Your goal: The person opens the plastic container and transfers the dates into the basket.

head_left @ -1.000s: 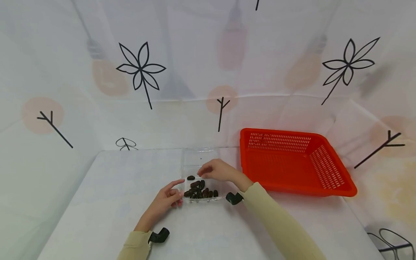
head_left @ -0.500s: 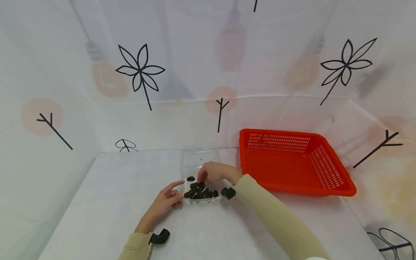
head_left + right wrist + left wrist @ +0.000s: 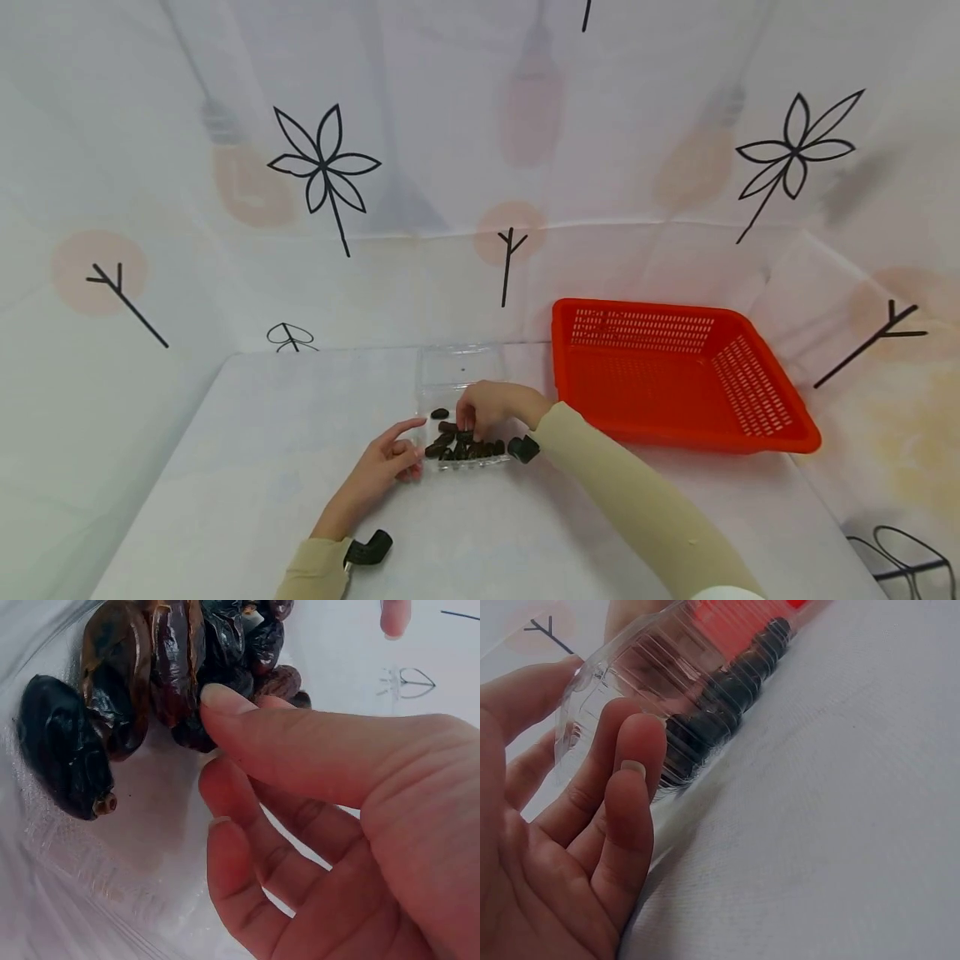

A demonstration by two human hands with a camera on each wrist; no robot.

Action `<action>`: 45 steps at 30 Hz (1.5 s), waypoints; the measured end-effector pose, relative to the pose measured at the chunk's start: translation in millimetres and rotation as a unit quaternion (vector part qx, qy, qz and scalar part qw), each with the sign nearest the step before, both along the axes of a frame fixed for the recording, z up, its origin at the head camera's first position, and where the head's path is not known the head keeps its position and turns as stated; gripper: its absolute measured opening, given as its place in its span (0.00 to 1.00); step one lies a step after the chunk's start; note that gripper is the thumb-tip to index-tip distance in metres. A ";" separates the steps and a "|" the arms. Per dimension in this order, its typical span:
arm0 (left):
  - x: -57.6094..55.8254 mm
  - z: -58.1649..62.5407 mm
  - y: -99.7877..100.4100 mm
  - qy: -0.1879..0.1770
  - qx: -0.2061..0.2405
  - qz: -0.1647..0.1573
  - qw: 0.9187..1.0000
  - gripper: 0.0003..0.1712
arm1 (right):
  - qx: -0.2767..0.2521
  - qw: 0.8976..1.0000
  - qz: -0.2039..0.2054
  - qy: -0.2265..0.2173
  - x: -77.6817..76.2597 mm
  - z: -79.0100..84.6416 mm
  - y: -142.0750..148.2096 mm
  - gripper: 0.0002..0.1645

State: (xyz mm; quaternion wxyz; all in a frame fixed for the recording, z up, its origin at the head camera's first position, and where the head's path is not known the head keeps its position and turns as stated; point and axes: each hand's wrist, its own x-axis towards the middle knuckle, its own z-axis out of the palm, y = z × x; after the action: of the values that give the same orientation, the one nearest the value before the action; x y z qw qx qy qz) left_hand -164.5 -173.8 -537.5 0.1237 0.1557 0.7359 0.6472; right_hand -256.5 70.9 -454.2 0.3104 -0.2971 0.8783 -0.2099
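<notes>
A clear plastic clamshell box [image 3: 461, 360] lies with its lid folded back on the white table. Dark brown dates [image 3: 437, 452] are in its near part, several lined along the front wall, and a lone date [image 3: 439, 413] sits at the back left. My right hand [image 3: 489, 408] reaches in from the right; its thumb and fingertips pinch a date [image 3: 196, 735] beside the others. Against the box's left side rests my left hand [image 3: 386, 458], index finger extended to the rim, other fingers loosely bent against the clear wall [image 3: 649, 660] without gripping it.
A red perforated plastic basket [image 3: 637, 400] stands at the back right of the table. Behind the table hangs a patterned white cloth [image 3: 420, 275]. Each wrist wears a black camera mount [image 3: 367, 548].
My right hand has lowered and come nearer, from the box's back part to the dates at its front. A date at its fingertips now lies more sideways. My left hand stays put.
</notes>
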 end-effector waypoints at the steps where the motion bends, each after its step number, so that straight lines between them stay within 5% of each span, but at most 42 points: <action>1: 0.1 -0.1 0.1 -0.003 -0.001 0.001 1.000 0.31 | 0.000 1.000 -0.002 -0.001 -0.1 -0.1 -0.6 0.09; 11: 0.3 0.1 0.3 0.003 -0.004 0.003 1.000 0.30 | 0.023 0.999 -0.030 -0.031 -0.4 -1.0 -2.3 0.07; 20: 2.0 2.1 1.5 -0.012 -0.003 0.009 1.000 0.31 | 0.018 1.000 -0.004 -0.014 -2.6 -0.8 1.7 0.06; 45: 1.9 0.7 2.1 -0.007 -0.010 0.010 1.000 0.31 | -0.112 0.994 -0.007 0.016 -4.5 16.7 39.4 0.15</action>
State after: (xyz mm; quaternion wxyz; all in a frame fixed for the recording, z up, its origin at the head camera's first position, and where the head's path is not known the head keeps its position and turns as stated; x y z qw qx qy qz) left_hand -162.6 -171.8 -536.9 0.1237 0.1423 0.7433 0.6418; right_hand -261.1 110.3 -437.5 0.2599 -0.3270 0.8560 -0.3047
